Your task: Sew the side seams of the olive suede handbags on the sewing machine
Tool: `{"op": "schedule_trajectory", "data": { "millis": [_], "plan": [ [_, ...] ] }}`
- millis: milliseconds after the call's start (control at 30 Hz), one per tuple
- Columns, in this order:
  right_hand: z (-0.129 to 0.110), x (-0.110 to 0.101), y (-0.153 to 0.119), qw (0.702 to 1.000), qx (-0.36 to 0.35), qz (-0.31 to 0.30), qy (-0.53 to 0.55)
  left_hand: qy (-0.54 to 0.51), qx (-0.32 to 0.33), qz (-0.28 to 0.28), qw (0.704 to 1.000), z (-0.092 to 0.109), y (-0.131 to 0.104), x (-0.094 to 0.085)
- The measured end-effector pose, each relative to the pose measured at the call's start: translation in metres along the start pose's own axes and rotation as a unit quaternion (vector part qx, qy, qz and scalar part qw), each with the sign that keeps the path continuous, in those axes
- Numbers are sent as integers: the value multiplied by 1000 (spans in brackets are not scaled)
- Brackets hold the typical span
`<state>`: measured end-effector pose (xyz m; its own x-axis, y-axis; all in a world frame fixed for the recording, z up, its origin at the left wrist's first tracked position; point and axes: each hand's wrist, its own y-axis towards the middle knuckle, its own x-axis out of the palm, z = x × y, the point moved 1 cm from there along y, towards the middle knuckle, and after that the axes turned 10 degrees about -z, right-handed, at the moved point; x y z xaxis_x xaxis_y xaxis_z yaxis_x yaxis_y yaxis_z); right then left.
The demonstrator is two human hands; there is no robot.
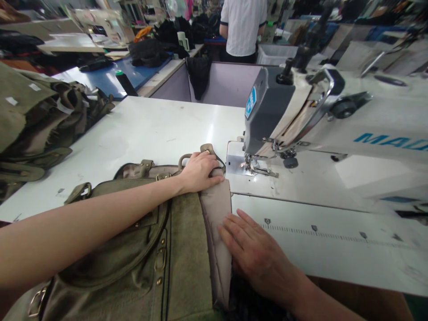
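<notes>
Left hand: the left hand (200, 169) lies over the top edge of the bag, fingers bent; whether it grips or only presses, cannot tell.
Right hand: the right hand (257, 252) is unclenched, fingers extended against the strip's outer edge.
Bag: olive-green fabric bag (187, 249) with brass-coloured buckles (160, 260), at the near edge of the glossy white tabletop (167, 125), left of the machine.
Done: handles, buckles and dark-toothed zip (133, 179) appear fitted.
Left to do: pale beige fabric strip (217, 209) shows along the bag's right side; its edge looks raw, so this side is judged unfinished.
Needle: silver metal presser foot (249, 165) stands apart from bag and strip; no cloth seen under it.
Surface, right edge: white-and-grey sewing machine (374, 116); black printed ruler scale (314, 229) on the near side.
Surface, left edge: heap of olive fabric pieces (20, 102).
Surface, far left corner: black cone with green top (126, 83) nearby.
Room: lilac-grey partition (230, 84) beyond the far edge, black cloth (199, 76) draped over it; person in white shirt (244, 26), back turned, near white plastic crate (276, 54).
</notes>
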<state>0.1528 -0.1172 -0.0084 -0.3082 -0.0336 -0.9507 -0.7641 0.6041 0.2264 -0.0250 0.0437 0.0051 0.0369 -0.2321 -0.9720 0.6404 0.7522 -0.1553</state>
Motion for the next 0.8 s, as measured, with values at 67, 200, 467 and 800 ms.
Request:
{"op": "schedule_trajectory", "data": {
  "millis": [67,200,467,800],
  "plan": [
    [0,0,-3,1000,-6,20,-3,-7,3,-7,1000,0,0,0],
    [13,-3,-4,999,-8,34,9,-19,21,18,999,-4,13,1],
    [70,-2,24,996,49,59,-36,6,72,12,997,-22,111,-15],
    [44,-6,-11,994,83,62,-22,-6,54,31,998,12,76,-7]
  ]
}}
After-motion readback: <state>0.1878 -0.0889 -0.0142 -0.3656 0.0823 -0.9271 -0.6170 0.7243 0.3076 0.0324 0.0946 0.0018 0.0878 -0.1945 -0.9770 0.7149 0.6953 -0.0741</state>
